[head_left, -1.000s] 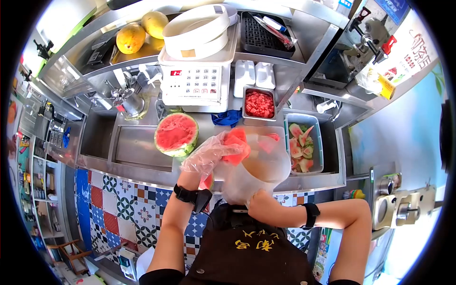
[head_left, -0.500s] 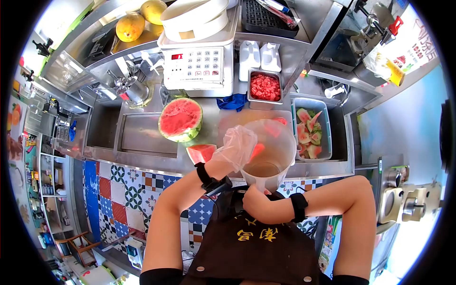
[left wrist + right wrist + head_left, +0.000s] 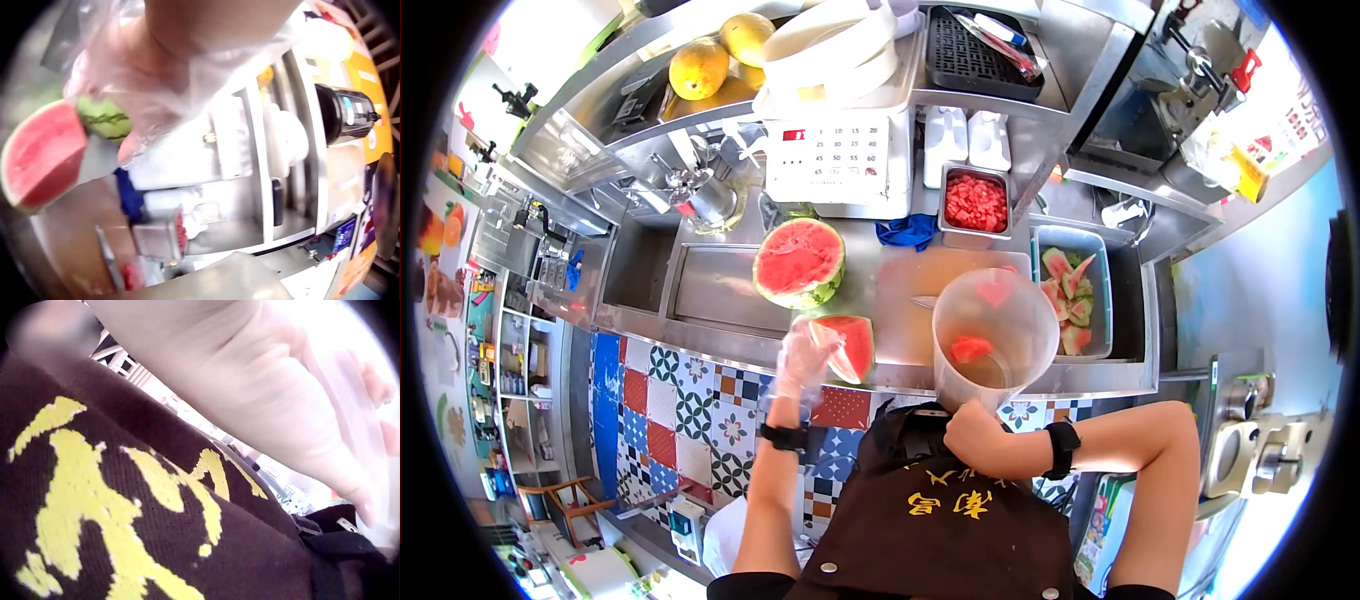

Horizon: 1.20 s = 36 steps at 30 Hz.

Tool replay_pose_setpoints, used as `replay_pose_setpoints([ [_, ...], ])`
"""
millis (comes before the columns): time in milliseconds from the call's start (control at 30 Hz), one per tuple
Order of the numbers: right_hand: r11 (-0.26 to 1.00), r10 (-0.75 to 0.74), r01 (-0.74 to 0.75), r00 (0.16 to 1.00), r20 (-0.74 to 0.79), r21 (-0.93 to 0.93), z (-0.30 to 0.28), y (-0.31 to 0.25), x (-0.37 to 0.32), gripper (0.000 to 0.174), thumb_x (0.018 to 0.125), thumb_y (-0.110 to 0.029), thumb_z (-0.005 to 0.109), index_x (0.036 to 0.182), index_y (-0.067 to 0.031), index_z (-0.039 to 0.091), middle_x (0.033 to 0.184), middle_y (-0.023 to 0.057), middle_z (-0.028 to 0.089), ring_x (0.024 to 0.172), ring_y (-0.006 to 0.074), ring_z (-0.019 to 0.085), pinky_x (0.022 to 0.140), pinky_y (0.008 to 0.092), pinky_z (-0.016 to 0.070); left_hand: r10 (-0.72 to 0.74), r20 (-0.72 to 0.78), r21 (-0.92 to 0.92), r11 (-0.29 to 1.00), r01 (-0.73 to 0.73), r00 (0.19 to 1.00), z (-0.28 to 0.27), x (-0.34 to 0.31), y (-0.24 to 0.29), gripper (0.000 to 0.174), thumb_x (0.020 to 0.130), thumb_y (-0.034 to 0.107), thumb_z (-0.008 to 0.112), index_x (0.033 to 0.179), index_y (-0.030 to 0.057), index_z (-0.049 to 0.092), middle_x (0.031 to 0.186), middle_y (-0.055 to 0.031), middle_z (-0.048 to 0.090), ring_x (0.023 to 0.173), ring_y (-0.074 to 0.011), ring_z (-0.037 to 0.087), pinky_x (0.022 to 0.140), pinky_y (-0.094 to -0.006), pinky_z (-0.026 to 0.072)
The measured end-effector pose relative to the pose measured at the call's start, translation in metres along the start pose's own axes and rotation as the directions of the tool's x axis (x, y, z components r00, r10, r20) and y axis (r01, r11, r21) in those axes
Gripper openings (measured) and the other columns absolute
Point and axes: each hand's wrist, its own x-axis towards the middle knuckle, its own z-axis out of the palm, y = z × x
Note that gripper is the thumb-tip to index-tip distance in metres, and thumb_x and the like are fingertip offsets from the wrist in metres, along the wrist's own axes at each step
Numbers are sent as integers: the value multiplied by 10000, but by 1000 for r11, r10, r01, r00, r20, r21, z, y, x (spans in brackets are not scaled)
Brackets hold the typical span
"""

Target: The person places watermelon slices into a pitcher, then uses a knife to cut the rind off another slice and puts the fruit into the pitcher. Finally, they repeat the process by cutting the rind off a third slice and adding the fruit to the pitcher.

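Note:
My left hand (image 3: pixel 803 358), in a clear plastic glove, is at the left side of a watermelon wedge (image 3: pixel 852 348) near the counter's front edge. In the left wrist view its fingers reach the top of the wedge (image 3: pixel 47 156), while the thumb stands apart from it. My right hand (image 3: pixel 978 438) grips a large translucent pitcher (image 3: pixel 1040 330) low on its near side, tilted with its mouth up toward the head camera. Red watermelon flesh (image 3: pixel 972 349) lies inside the pitcher. Behind the wedge sits a cut watermelon (image 3: pixel 800 262), red face up.
A cutting board (image 3: pixel 900 330) with a knife (image 3: pixel 924 301) lies left of the pitcher. Behind are a blue cloth (image 3: pixel 907 231), a metal container of diced watermelon (image 3: pixel 976 205) and a white keypad machine (image 3: pixel 830 165). A bin (image 3: pixel 1105 340) of rinds stands right.
My left hand has left the pitcher's mouth and moved left to the wedge. The piece of flesh it held earlier is now in the pitcher. My right hand keeps its grip.

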Motion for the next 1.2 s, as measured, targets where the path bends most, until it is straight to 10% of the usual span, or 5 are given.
replay_pose_setpoints([
  [200,998,-45,44,999,-22,-43,0,0,31,84,737,-144,665,722,-103,736,638,45,650,544,287,632,396,414,403,-501,-16,-627,679,382,865,104,16,-10,1187,537,541,900,1426,-4,333,1334,-254,516,1184,-388,561,988,-427,490],
  [867,909,-92,-7,972,-217,-417,-44,-95,200,134,739,-104,634,800,-115,752,776,80,669,731,299,623,644,477,495,-419,-592,-374,899,226,688,137,-15,-136,621,794,370,770,1261,35,535,1050,-116,677,918,-277,655,839,-322,534],
  [967,826,-282,41,893,-350,-562,-47,-95,206,264,821,-167,573,960,-49,763,962,130,689,982,351,575,860,443,434,-470,-498,-599,794,104,729,218,6,-195,622,760,290,765,1243,-23,528,1127,-202,643,981,-382,628,910,-442,488],
  [1067,837,-328,543,398,-857,-69,-39,-84,207,172,777,-198,589,786,-53,680,892,64,611,928,292,571,823,365,458,-418,-416,-748,662,-42,808,138,-4,-155,597,797,250,734,1259,-57,511,1014,-227,665,932,-391,627,882,-454,486],
  [1200,684,-280,726,346,-896,67,-28,-24,148,143,801,-168,603,894,-60,611,880,66,588,934,226,590,802,331,500,-289,-492,-577,815,-59,821,118,-19,-144,663,784,255,786,1309,-25,494,1216,-245,607,1094,-415,587,983,-469,462],
])
